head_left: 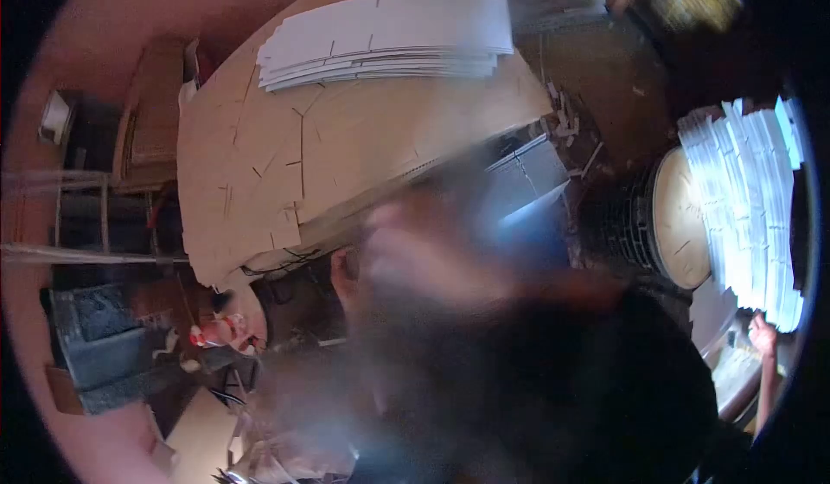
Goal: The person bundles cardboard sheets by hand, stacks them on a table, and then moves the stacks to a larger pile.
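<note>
A heavily blurred forearm and hand, seemingly my right hand (398,242), reach leftward from a dark sleeve across the middle of the view, just below the edge of the tan tabletop (346,155). Its fingers are smeared by motion, and whatever it may hold cannot be made out. Close beside it, what looks like my left hand (344,281) shows only in small part, with the rest hidden. On the far part of the tabletop lies a fanned stack of white sheets (389,30) with short dark slits.
Another person's hand (762,335) touches a large stack of white slitted sheets (743,207) at the right, near a round ribbed stand (683,220). A grey box (532,173) lies past the table edge. Scraps, a metal rack and a dark crate (108,346) surround the table.
</note>
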A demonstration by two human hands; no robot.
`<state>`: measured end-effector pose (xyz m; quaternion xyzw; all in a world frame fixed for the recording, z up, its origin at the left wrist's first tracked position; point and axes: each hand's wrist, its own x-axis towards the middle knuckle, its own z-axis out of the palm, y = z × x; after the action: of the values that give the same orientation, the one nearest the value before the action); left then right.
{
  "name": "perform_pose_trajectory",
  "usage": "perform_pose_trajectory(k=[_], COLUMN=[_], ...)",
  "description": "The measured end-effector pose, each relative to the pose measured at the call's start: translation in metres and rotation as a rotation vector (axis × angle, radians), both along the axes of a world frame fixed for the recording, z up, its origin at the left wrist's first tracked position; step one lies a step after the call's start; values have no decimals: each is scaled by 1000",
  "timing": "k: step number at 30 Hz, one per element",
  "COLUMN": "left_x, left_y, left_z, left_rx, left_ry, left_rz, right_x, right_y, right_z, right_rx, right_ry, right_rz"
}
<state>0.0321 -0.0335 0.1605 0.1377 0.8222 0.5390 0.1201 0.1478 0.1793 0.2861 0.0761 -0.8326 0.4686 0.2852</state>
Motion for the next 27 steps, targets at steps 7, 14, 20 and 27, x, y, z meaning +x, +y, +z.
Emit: perform_pose_trajectory(k=[7,14,20,27], left_x=[-6,-6,33,38], left_y=[-1,3,94,92], left_z=[-2,55,70,19], left_rx=[68,-401,-548,-632], left_ry=[82,488,858,659], left_rz=[-62,-136,-521,-508], right_x=[63,54,51,40], right_y=[112,98,107,70], right_z=[-107,-76,-87,-89], right_rx=[810,791,678,648], right_ry=[-414,-476,-613,-388], right_rz=[-112,-132,-89,-135])
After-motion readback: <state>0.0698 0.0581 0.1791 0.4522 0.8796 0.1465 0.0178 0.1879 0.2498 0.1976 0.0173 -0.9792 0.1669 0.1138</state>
